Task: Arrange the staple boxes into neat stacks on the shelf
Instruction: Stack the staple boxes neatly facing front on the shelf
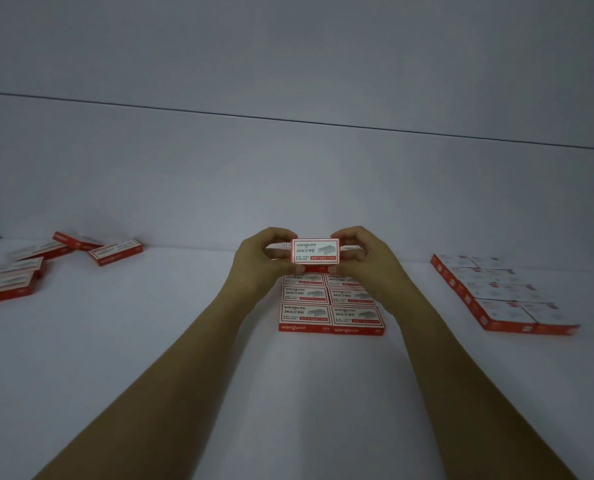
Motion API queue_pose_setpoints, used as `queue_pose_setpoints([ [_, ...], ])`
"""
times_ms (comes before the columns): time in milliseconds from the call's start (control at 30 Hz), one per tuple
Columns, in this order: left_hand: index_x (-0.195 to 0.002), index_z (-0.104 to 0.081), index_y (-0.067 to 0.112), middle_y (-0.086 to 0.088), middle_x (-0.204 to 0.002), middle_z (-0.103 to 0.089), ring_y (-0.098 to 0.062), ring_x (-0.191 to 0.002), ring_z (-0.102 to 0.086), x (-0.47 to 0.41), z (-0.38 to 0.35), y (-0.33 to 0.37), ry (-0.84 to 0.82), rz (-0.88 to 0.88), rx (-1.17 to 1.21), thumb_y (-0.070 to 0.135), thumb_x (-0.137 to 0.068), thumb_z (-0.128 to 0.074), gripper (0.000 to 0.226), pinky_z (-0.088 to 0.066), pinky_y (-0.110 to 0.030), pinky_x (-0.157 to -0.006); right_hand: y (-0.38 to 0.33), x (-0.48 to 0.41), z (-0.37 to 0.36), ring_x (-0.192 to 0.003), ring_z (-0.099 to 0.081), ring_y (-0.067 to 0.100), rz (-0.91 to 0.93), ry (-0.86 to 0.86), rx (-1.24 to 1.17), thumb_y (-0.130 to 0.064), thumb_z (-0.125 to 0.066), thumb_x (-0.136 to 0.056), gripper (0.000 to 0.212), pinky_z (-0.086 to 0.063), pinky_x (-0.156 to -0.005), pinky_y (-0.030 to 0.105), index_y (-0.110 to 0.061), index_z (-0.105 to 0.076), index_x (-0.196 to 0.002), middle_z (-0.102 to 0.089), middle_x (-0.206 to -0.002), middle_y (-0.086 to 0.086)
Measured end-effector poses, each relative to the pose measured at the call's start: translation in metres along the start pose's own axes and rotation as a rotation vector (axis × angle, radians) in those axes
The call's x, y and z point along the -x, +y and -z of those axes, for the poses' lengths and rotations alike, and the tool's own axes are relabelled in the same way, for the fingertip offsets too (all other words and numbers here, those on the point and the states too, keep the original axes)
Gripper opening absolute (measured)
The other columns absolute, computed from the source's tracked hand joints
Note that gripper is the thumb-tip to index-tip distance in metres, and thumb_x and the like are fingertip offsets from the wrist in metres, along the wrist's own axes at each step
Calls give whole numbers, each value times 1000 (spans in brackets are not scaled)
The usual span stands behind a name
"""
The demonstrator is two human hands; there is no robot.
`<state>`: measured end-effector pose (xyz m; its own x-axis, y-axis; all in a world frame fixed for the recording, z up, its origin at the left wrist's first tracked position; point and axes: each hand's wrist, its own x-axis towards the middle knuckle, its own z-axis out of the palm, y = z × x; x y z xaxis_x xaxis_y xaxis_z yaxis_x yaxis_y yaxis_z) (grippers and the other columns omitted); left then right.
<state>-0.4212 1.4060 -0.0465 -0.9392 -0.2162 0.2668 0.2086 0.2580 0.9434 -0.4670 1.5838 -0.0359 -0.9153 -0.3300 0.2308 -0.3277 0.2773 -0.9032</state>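
white shelf (pixel 150 358), dim light, pale back wall (pixel 288 168) behind. both hands up at centre, pinching one staple box (pixel 315 251) by its short ends: left hand (pixel 254 271) on l. end, right hand (pixel 371 268) on r. end, fingers (pixel 276 234) curled round it, label facing cam. held box sits above far end of centre block (pixel 323 313), 2 cols, flat on shelf. loose boxes (pixel 115 251) scattered far left, askew. second tidy block (pixel 496 296) at right, well apart.
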Motion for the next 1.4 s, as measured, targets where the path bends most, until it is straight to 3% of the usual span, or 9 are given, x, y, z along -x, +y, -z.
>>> queue_pose_setpoints([
  [133, -102, -61, 17, 4, -97, -68, -19, -90, -67, 3, -2, 6, 19, 24, -37, -3, -71, -75, 39, -57, -21, -66, 0, 4, -4, -100, -64, 18, 10, 15, 66, -6, -74, -73, 41, -56, -84, 40, -32, -55, -99, -65, -109, -4],
  [233, -102, -60, 15, 4, -98, -65, -16, -85, -65, 3, -1, 17, 25, 16, -77, -2, -73, -75, 37, -55, -17, -63, -10, 5, -1, -94, -66, 13, 12, 18, 68, -1, -72, -75, 42, -58, -72, 26, -26, -55, -105, -64, -112, -4],
  [300, -103, -60, 14, 2, -100, -65, -18, -85, -66, 4, 2, 23, 26, 27, -94, -1, -74, -74, 36, -55, -20, -66, -18, 6, 0, -87, -64, 5, 6, -6, 89, -1, -72, -76, 47, -53, -60, 16, -25, -53, -112, -60, -119, -5],
  [433, -106, -61, 10, -3, -103, -65, -23, -91, -66, 9, 9, 32, 6, 58, -145, 2, -75, -75, 35, -55, -28, -76, -29, 13, -1, -81, -59, 1, 45, -33, 237, -10, -72, -79, 55, -46, -52, 8, -28, -50, -125, -50, -124, -7],
  [633, -110, -62, 10, -5, -104, -66, -22, -93, -64, 18, 18, 31, -58, 112, -259, 7, -74, -76, 39, -53, -29, -78, -26, 20, -8, -76, -56, -1, 57, -42, 441, -18, -73, -79, 45, -38, -56, 4, -21, -58, -122, -56, -119, -4],
  [767, -121, -58, 8, -8, -114, -62, -24, -101, -60, 21, 21, 18, -54, 194, -362, 5, -78, -73, 46, -48, -32, -88, -18, 22, -14, -88, -52, 4, 5, -78, 542, -19, -71, -81, 50, -38, -65, 4, -17, -55, -128, -56, -124, 0],
  [1000, -129, -54, 4, -13, -125, -58, -25, -113, -57, 21, 18, 5, -50, 228, -429, 8, -91, -55, 38, -43, -33, -102, -13, 17, -22, -105, -60, 16, -57, -54, 589, -21, -70, -83, 51, -43, -84, 19, -13, -54, -131, -58, -126, 4],
  [1167, -123, -60, 9, -8, -119, -65, -18, -95, -62, 15, 3, 5, -145, 199, -407, 19, -95, -52, 31, -48, -27, -88, -10, 12, -26, -101, -62, 19, -58, -2, 591, -16, -68, -84, 44, -50, -88, 24, -12, -58, -126, -57, -127, 7],
  [1400, -112, -67, 8, -7, -107, -70, -13, -80, -62, 8, -2, 0, -112, 177, -444, 22, -93, -56, 25, -46, -14, -64, -12, 11, -27, -103, -63, 20, -20, -19, 637, -13, -67, -85, 37, -49, -93, 26, -14, -62, -122, -56, -129, 7],
])
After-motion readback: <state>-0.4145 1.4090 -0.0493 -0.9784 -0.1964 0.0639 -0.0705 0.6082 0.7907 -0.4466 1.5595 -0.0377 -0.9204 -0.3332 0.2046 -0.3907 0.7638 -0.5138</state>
